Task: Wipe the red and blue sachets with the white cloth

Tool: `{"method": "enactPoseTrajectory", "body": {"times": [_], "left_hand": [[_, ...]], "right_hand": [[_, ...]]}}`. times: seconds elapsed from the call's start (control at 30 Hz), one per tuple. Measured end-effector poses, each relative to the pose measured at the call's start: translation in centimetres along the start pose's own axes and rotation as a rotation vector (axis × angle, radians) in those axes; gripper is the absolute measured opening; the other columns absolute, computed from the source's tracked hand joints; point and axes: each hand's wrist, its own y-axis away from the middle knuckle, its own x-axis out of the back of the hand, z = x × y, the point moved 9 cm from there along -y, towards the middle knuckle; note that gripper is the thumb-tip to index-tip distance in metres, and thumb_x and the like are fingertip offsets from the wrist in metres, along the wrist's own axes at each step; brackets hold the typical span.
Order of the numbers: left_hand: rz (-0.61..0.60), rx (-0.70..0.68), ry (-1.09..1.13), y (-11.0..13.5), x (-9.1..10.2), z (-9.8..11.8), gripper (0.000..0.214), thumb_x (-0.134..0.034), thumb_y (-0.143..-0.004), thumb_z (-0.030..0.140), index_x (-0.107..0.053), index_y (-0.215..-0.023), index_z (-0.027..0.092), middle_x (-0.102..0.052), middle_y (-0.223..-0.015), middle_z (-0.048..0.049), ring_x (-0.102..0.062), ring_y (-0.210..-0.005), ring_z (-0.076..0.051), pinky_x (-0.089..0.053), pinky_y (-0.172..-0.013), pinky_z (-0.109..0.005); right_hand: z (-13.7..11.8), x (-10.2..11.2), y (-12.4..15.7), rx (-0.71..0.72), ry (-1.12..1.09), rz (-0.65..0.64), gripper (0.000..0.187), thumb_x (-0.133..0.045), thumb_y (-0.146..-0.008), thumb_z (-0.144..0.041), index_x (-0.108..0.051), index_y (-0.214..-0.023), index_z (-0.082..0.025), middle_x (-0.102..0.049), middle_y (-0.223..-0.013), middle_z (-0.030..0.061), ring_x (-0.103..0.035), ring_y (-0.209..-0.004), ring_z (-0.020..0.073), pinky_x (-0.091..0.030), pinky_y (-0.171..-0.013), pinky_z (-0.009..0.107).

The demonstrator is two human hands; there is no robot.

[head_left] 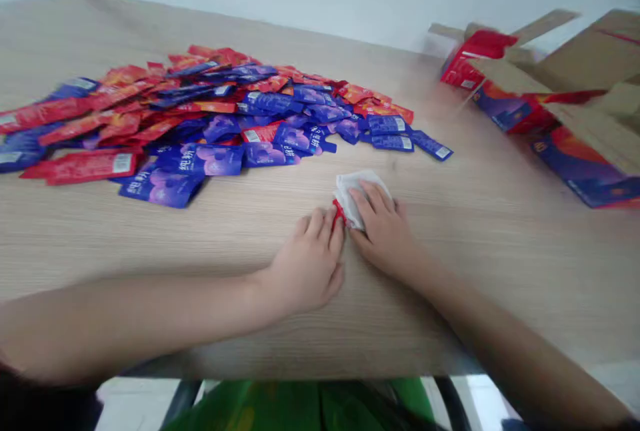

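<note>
In the head view my right hand (383, 228) lies over a folded white cloth (353, 183), its fingers curled onto the cloth against the tabletop. Right beside it, my left hand (310, 264) is closed with its fingertips on a small red packet (339, 212). Only a bit of that packet shows; the fingers and the cloth hide the rest. Beyond my hands spreads a heap of flat foil packets, some red (95, 166), some blue and purple (165, 186).
Open cardboard boxes with raised flaps stand at the right, among them a red one (473, 58) and a blue and red one (585, 168). The wooden table (475, 271) meets a pale wall at the back. Its front edge runs just above my lap.
</note>
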Motion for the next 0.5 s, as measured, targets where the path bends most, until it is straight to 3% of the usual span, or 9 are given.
{"method": "enactPoseTrajectory", "body": {"times": [0.3, 0.5], "left_hand": [[0.002, -0.001, 0.011, 0.1, 0.4, 0.0, 0.067, -0.037, -0.091, 0.037, -0.036, -0.144, -0.005, -0.039, -0.147, -0.0286, -0.040, -0.131, -0.043, -0.039, -0.100, -0.051], [0.006, -0.002, 0.006, 0.2, 0.5, 0.2, 0.065, -0.036, -0.091, 0.036, -0.039, -0.142, -0.005, -0.040, -0.146, -0.0290, -0.040, -0.131, -0.043, -0.038, -0.100, -0.051]], "right_hand": [[3.6, 0.4, -0.5, -0.139, -0.037, 0.040, 0.056, -0.038, -0.093, -0.039, -0.039, -0.143, -0.015, -0.036, -0.152, 0.0181, -0.033, -0.140, 0.0321, -0.032, -0.105, 0.055], [0.2, 0.2, 0.0, -0.038, -0.014, 0.036, 0.055, -0.041, -0.091, -0.036, -0.041, -0.142, -0.014, -0.037, -0.153, 0.0171, -0.029, -0.140, 0.0332, -0.028, -0.106, 0.057]]}}
